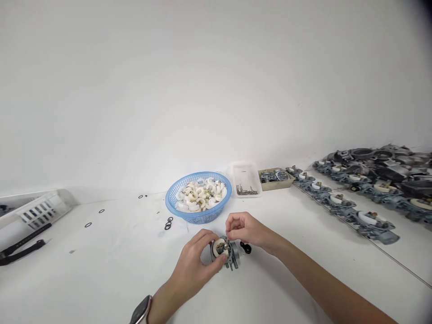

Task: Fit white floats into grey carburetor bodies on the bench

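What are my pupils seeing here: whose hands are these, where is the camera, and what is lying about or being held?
There is no robot: these are a person's bare hands, in one picture from a camera on their head. The left hand holds a metal part with a white ring inside; the right hand is at its edge, its fingertips too small to read. Beyond, on the white table, are a blue basket of white pieces, a white tray of small metal pieces and a tan box. Similar parts line the right.
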A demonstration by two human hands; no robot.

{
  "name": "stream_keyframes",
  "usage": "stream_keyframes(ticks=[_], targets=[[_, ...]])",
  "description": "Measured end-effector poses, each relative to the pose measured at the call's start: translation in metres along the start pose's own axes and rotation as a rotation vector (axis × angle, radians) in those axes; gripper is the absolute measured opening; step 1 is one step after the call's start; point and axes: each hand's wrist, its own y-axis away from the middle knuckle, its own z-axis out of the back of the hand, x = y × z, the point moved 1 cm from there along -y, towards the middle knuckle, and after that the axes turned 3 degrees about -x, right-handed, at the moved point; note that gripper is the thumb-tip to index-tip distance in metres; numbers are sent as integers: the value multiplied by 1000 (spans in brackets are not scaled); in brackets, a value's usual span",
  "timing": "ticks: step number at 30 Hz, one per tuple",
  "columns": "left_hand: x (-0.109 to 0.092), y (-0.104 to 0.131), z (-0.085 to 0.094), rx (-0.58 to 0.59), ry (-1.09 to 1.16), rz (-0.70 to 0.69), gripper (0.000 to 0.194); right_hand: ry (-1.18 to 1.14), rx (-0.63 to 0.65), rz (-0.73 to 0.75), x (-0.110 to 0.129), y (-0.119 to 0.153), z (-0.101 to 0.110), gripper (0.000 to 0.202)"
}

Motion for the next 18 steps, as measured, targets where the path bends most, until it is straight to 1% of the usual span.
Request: stream_keyframes(ticks=[5, 10, 14, 16, 18], targets=[[0, 1, 0, 2, -9, 1, 20, -1, 22, -19, 0, 0, -2, 14], [-1, 1, -1, 2, -17, 10, 18, 15, -4, -35, 5, 3, -4, 17], [-1, 1, -1, -5, -17, 6, 20, 81, -30, -46, 12, 8, -1, 20], [0, 1, -1, -5, -14, 3, 19, 111, -8, -49, 13, 10, 2, 23], [1, 1, -2, -8, -8, 2, 18, 128, 50, -35, 11, 12, 5, 28]])
